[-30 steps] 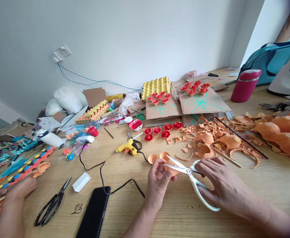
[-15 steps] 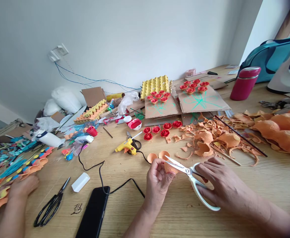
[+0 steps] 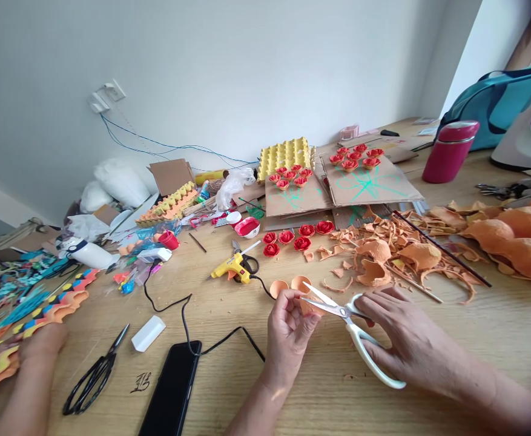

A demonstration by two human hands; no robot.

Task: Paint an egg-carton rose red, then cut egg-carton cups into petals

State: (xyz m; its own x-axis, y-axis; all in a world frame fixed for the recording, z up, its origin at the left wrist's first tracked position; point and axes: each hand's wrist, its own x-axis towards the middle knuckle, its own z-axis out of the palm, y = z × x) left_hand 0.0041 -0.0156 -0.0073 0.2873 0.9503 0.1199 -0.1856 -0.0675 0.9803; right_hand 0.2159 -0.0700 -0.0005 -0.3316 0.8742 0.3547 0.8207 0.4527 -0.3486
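Note:
My left hand (image 3: 289,330) pinches an orange egg-carton cup (image 3: 309,306) between thumb and fingers, just above the table. From the right, my right hand (image 3: 399,339) grips white-handled scissors (image 3: 360,339) by the loops. Their blades are parted and lie at the cup's rim, with one blade above it. Two cut orange cups (image 3: 279,288) rest on the table right behind my left hand. Past them lies a yellow hot glue gun (image 3: 232,267) with a black-handled pair of scissors beside it.
Orange scraps (image 3: 396,242) and an egg tray (image 3: 514,236) lie on the right. Red paper roses (image 3: 301,243) sit behind. A phone (image 3: 171,387), a black cable and black scissors (image 3: 93,378) occupy the left front. Another person's hand (image 3: 45,342) holds a painted carton strip (image 3: 60,303).
The white scissors' blades have opened wider, and the upper blade has lifted off the cup. My left hand stays in place. The other person's hand has shifted slightly.

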